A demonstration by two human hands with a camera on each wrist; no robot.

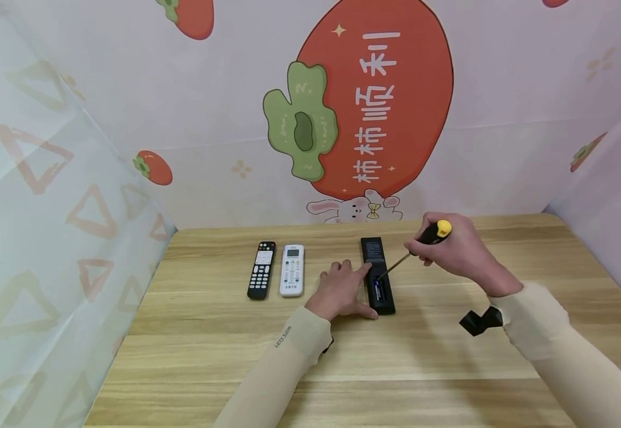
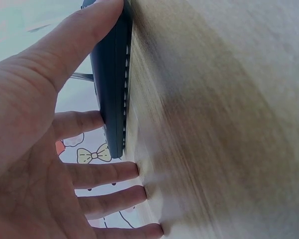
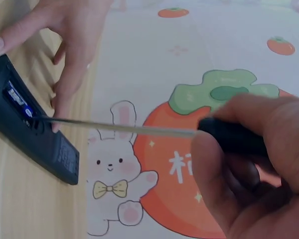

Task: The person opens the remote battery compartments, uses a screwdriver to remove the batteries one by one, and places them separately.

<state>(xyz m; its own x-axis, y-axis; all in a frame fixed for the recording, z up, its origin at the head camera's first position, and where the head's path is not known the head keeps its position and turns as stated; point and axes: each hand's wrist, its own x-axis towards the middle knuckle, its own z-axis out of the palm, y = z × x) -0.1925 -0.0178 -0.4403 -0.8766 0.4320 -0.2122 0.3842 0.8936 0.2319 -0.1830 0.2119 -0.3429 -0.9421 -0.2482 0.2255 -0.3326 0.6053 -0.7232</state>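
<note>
A black remote control (image 1: 376, 261) lies back side up on the table, its battery compartment uncovered. Inside the compartment sits a blue battery (image 3: 21, 102). My left hand (image 1: 341, 289) steadies the remote from its left side: the thumb presses near its close end and the index finger touches its edge, while the other fingers stretch out onto the wood. Above and to the right, my right hand (image 1: 457, 245) grips a screwdriver (image 1: 435, 233) with a black and yellow handle. The screwdriver's thin shaft (image 3: 119, 128) slants down, its tip at the end of the battery in the compartment.
Left of my hand, a black remote with white buttons (image 1: 261, 270) and a white air-conditioner remote (image 1: 292, 270) lie side by side on the wooden table (image 1: 203, 339). A printed cloth (image 1: 214, 119) rises behind the table's far edge.
</note>
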